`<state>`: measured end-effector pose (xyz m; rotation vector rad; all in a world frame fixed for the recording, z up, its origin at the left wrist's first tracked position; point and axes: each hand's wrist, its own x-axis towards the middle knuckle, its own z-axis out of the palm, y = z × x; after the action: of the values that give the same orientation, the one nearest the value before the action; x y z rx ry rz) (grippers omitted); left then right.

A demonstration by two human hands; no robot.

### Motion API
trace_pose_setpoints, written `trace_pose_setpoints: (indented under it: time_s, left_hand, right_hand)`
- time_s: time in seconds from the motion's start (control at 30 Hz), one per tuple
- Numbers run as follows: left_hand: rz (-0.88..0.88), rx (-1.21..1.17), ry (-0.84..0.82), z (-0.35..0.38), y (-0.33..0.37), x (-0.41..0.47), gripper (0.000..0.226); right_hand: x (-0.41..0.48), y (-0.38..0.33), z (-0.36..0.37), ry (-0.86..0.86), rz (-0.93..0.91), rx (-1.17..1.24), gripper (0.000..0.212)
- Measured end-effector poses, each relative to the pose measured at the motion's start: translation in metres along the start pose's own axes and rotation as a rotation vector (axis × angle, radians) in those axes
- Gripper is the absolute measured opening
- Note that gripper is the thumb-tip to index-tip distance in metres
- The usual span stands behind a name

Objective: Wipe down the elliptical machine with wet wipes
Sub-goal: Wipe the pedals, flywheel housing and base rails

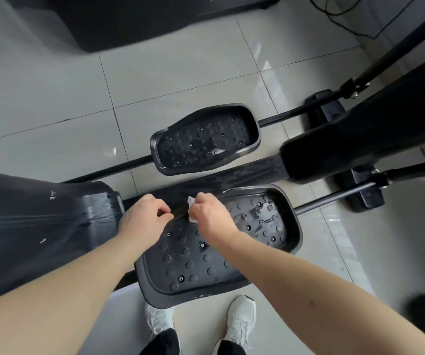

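I look down on a black elliptical machine. Its near foot pedal [206, 262] has round studs and a raised rim, and its right half shines wet. My right hand [210, 217] is closed on a crumpled white wet wipe [191, 210] at the pedal's far inner rim. My left hand [146, 219] is beside it, fingers curled down onto that same rim. The far pedal [205, 140] sits beyond the central beam [232, 178], with a wet patch on it. The black flywheel housing [40, 224] fills the left.
Grey glossy floor tiles [180, 73] surround the machine. Pedal arms and a stabiliser foot [365, 198] run to the right. A dark block of other equipment [119, 19] stands at the top. My white shoes [241, 321] are just below the near pedal. A cable [347, 14] lies at top right.
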<state>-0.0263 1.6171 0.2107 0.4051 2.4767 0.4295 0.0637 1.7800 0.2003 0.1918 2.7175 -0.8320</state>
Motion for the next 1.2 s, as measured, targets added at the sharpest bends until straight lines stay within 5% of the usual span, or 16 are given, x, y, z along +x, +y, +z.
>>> trace_pose_setpoints:
  time_s: [0.2,0.33,0.57,0.8,1.03,1.2]
  left_hand:
    - [0.012,-0.004,0.097,0.007,-0.016,-0.005,0.016]
    - [-0.029,-0.045,0.172,0.02,-0.016,-0.01,0.018]
    - [-0.083,-0.147,0.22,0.031,-0.017,-0.014,0.016]
    - [-0.057,-0.153,0.253,0.036,-0.018,-0.016,0.015]
    - [-0.039,-0.133,0.265,0.038,-0.018,-0.017,0.014]
    - [-0.024,-0.154,0.285,0.04,-0.02,-0.017,0.014]
  right_hand:
    - [-0.008,0.062,-0.036,0.419,0.264,-0.015,0.023]
    - [-0.005,0.056,-0.028,0.38,0.294,0.056,0.02]
    - [0.007,0.018,-0.008,0.172,-0.037,-0.026,0.042]
    - [0.0,0.068,-0.036,0.318,0.255,-0.014,0.033]
    - [0.023,0.013,-0.01,0.215,-0.013,-0.049,0.039]
    - [0.0,0.076,-0.043,0.328,0.12,-0.086,0.03]
